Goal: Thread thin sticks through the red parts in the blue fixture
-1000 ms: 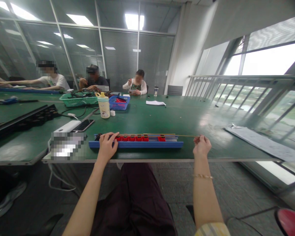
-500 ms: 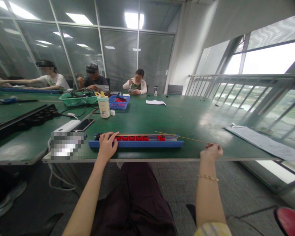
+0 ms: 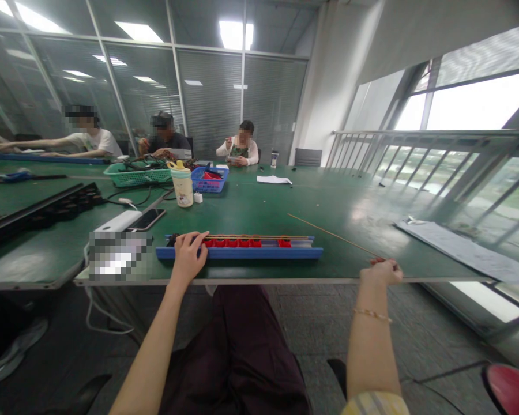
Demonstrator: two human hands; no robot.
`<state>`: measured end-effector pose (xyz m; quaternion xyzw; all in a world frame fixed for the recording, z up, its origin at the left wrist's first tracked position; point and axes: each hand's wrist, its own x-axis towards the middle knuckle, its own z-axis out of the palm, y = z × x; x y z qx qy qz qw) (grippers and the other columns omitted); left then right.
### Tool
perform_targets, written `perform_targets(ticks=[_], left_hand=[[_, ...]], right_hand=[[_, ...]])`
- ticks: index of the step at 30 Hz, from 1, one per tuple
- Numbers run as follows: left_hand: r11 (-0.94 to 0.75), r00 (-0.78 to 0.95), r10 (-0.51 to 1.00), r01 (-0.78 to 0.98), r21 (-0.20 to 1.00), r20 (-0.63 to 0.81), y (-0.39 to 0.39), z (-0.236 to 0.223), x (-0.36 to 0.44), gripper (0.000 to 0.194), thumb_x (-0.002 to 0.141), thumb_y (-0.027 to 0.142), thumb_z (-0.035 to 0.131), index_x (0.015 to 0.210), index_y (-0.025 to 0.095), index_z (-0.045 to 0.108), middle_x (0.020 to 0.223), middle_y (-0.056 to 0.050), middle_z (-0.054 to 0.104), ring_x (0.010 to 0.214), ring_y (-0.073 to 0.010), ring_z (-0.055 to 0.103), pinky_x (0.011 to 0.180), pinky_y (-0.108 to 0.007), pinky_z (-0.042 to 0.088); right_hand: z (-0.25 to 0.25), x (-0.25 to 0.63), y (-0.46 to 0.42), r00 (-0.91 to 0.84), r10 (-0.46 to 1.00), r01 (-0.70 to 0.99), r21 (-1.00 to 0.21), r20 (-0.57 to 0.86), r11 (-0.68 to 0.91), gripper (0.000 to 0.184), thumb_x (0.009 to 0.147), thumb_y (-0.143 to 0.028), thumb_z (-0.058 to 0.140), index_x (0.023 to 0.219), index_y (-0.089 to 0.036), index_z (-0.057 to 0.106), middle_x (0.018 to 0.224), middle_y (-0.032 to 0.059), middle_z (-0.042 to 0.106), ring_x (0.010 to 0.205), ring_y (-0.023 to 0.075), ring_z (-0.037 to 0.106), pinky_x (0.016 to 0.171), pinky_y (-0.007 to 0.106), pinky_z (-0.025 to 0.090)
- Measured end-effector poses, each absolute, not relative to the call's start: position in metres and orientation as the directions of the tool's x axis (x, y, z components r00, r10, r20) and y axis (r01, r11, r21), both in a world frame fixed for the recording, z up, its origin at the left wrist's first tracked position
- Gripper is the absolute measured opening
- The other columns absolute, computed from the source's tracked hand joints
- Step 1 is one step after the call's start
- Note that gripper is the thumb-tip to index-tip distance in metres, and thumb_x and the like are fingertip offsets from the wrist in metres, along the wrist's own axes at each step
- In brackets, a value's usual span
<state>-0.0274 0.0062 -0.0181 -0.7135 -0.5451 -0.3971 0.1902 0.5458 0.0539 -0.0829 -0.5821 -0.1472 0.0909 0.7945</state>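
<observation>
My left hand point(image 3: 189, 253) rests on the left end of a long blue jig point(image 3: 242, 253), fingers curled over it. What lies under them is partly hidden. Several red blocks point(image 3: 229, 244) sit in a row in the jig, with a thin rod running along them. At the table's front edge, my right hand point(image 3: 381, 272) pinches the end of a long thin tan rod point(image 3: 333, 235). That rod slants up and left, and its far end lies above the jig, over the green tabletop point(image 3: 328, 213).
A white bottle with a yellow cap point(image 3: 182, 185), a phone point(image 3: 147, 219) and a white power bank point(image 3: 119, 221) stand left of the jig. Baskets point(image 3: 137, 176) and several seated people are across the table. A paper sheet point(image 3: 458, 248) lies to the right.
My right hand has moved right and toward me, to the table's edge. The tan rod has come off the jig and now slants across the tabletop. My left hand has stayed put.
</observation>
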Motion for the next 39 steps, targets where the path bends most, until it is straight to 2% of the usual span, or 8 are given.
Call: perform_targets(ticks=[1,3,13,18,20,23,28,39], left_hand=[[-0.333,0.089,0.625,0.929,0.162,0.776,0.006,-0.018,-0.027,0.038,0.09,0.026,0.046,0.124,0.024,0.064,0.115,-0.009,0.06,0.109,-0.0268,0.049,0.102,-0.045,0.038],[-0.331,0.086,0.62,0.93,0.16,0.78,0.006,-0.018,-0.027,0.038,0.091,0.026,0.046,0.124,0.024,0.064,0.115,-0.009,0.06,0.109,-0.0268,0.048,0.103,-0.044,0.038],[-0.33,0.082,0.637,0.928,0.175,0.766,0.005,-0.017,-0.027,0.038,0.09,0.026,0.046,0.124,0.024,0.064,0.114,-0.01,0.061,0.108,-0.0269,0.048,0.102,-0.044,0.039],[-0.331,0.078,0.639,0.926,0.182,0.765,0.003,-0.016,-0.026,0.039,0.091,0.027,0.045,0.124,0.024,0.063,0.114,-0.01,0.061,0.108,-0.0266,0.048,0.102,-0.044,0.038],[-0.328,0.072,0.644,0.925,0.19,0.762,0.003,-0.016,-0.025,0.038,0.09,0.027,0.045,0.124,0.024,0.064,0.114,-0.009,0.06,0.108,-0.0267,0.047,0.103,-0.044,0.038],[-0.327,0.068,0.644,0.925,0.194,0.762,0.003,-0.015,-0.025,0.039,0.091,0.028,0.045,0.124,0.024,0.064,0.113,-0.009,0.061,0.108,-0.0266,0.046,0.103,-0.044,0.038],[-0.328,0.07,0.643,0.925,0.191,0.763,0.003,-0.015,-0.025,0.039,0.091,0.028,0.044,0.125,0.024,0.063,0.114,-0.009,0.061,0.108,-0.0265,0.046,0.103,-0.044,0.038],[-0.334,0.072,0.638,0.923,0.192,0.767,0.007,-0.018,-0.027,0.04,0.088,0.027,0.046,0.125,0.025,0.063,0.115,-0.01,0.061,0.109,-0.0279,0.047,0.102,-0.046,0.038]], right_hand=[[-0.081,0.54,0.055,0.976,0.216,-0.048,-0.941,0.027,0.335,0.01,0.092,-0.029,0.029,0.084,-0.026,0.033,0.067,-0.0044,0.042,0.049,0.0112,0.044,0.047,0.026,0.042],[-0.075,0.529,0.058,0.978,0.208,-0.11,-0.922,-0.033,0.372,0.011,0.091,-0.033,0.037,0.083,-0.025,0.037,0.066,-0.004,0.047,0.049,0.0107,0.047,0.049,0.025,0.044],[-0.065,0.477,0.075,0.828,0.554,-0.187,-0.889,0.085,0.418,0.028,0.077,-0.043,0.064,0.08,-0.019,0.05,0.061,-0.0032,0.059,0.05,0.0092,0.056,0.056,0.024,0.052],[-0.071,0.465,0.078,0.768,0.632,-0.19,-0.904,0.105,0.382,0.025,0.074,-0.039,0.066,0.081,-0.018,0.054,0.06,-0.0022,0.063,0.052,0.0112,0.06,0.056,0.025,0.053],[-0.074,0.467,0.076,0.757,0.64,-0.124,-0.931,0.135,0.343,0.026,0.074,-0.041,0.065,0.081,-0.018,0.056,0.061,-0.0012,0.064,0.053,0.0124,0.06,0.058,0.027,0.054],[-0.075,0.473,0.071,0.752,0.61,0.141,-0.965,0.249,0.22,0.026,0.076,-0.042,0.062,0.083,-0.018,0.059,0.065,0.0027,0.066,0.056,0.016,0.061,0.064,0.033,0.054],[-0.072,0.479,0.059,0.682,0.584,0.548,-0.836,0.439,-0.012,0.023,0.081,-0.038,0.053,0.082,-0.017,0.063,0.069,0.0102,0.069,0.073,0.0251,0.066,0.082,0.04,0.048],[-0.074,0.479,0.065,0.587,0.689,0.623,-0.78,0.424,-0.051,0.016,0.074,-0.03,0.056,0.076,-0.018,0.066,0.078,0.0109,0.069,0.077,0.024,0.061,0.085,0.04,0.046]])
